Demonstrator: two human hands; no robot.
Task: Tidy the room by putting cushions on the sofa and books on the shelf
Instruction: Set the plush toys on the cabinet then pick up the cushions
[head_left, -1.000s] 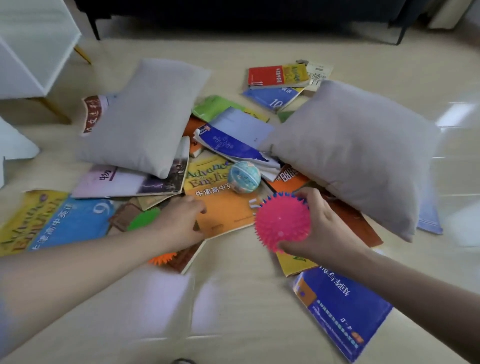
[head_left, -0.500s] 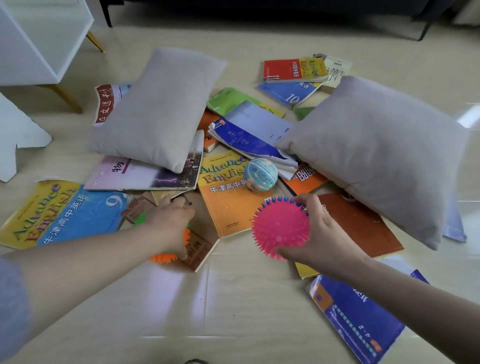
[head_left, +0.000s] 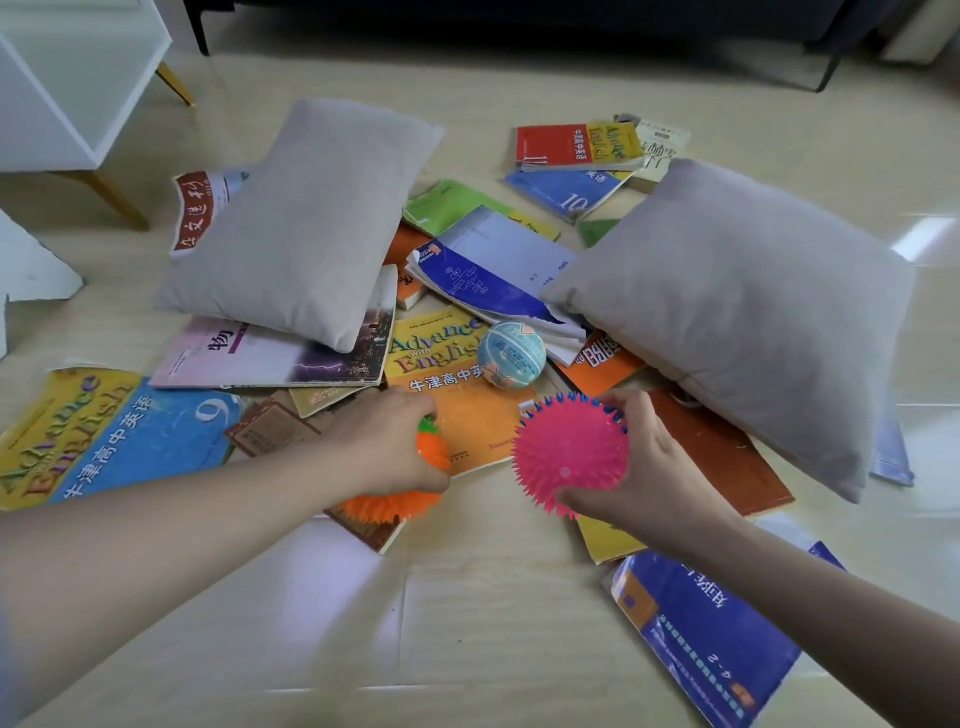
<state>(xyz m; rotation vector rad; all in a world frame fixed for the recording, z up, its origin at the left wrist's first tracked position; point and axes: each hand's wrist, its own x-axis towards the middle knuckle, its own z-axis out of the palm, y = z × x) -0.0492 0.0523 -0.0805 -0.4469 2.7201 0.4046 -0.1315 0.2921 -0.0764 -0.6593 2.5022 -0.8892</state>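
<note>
Since the earlier frames, the left hand (head_left: 387, 447) has shifted right and curled its fingers round the orange spiky ball (head_left: 395, 501), which was previously half hidden beneath it. The right hand (head_left: 654, 467) holds the pink spiky ball (head_left: 569, 457) as before, with fingers and thumb wrapped round its right side.

Judgement: both toys lay on top of the books (head_left: 124, 431), so removing them first frees the covers for stacking. A small blue patterned ball (head_left: 511, 354) rests on the orange English textbook (head_left: 467, 415), between the two cushions.

Task items:
- The left cushion (head_left: 306, 218) lies at the far left, across several books.
- The right cushion (head_left: 737, 312) lies at the right and also overlaps books.
- Neither cushion is on the sofa (head_left: 519, 21), whose dark base runs along the far edge.
- No book has reached the white shelf unit (head_left: 62, 78), which stands at the far left on slim gold legs.

Surface: the floor (head_left: 493, 623) is pale, wood-patterned and glossy, with bright reflections at the right. Loose books are likely to slide on it when pushed.
</note>
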